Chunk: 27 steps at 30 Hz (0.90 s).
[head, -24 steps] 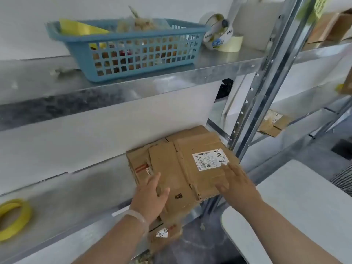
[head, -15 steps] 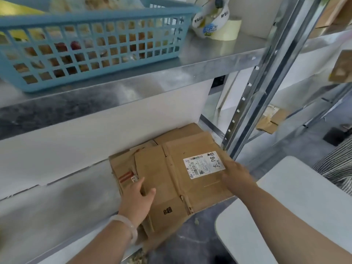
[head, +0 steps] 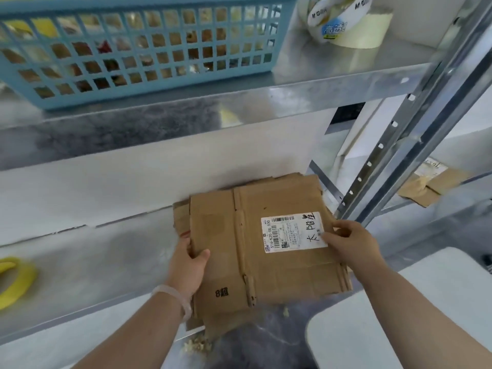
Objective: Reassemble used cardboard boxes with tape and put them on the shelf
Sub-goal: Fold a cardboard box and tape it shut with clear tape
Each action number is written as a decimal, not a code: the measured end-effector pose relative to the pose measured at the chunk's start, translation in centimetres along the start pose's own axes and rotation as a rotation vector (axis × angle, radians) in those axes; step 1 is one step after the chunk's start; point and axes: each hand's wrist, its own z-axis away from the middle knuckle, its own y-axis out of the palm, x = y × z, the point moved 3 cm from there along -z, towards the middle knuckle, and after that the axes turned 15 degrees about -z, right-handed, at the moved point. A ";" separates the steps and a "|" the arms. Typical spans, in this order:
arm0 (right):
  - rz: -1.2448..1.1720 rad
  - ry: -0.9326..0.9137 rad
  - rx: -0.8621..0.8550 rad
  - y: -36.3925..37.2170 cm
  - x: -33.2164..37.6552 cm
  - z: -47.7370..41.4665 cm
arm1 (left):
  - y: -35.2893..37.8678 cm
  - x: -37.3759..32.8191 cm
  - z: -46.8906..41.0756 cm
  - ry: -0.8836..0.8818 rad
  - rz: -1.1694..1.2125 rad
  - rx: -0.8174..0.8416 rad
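In the head view, the flat cardboard box (head: 266, 262) on the metal shelf (head: 106, 262) is held between both hands, gripped at its left edge by the left hand (head: 186, 265) and pinched at its right edge by the right hand (head: 348, 241).

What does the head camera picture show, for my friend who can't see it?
A left hand and a right hand grip a flattened cardboard box with a white shipping label by its side edges, atop more flat cardboard on a metal shelf. A blue basket and tape rolls sit on the upper shelf.
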 end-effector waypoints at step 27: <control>-0.159 -0.257 0.318 28.9 8.4 11.9 | -30.5 12.2 0.4 0.156 -0.083 -0.586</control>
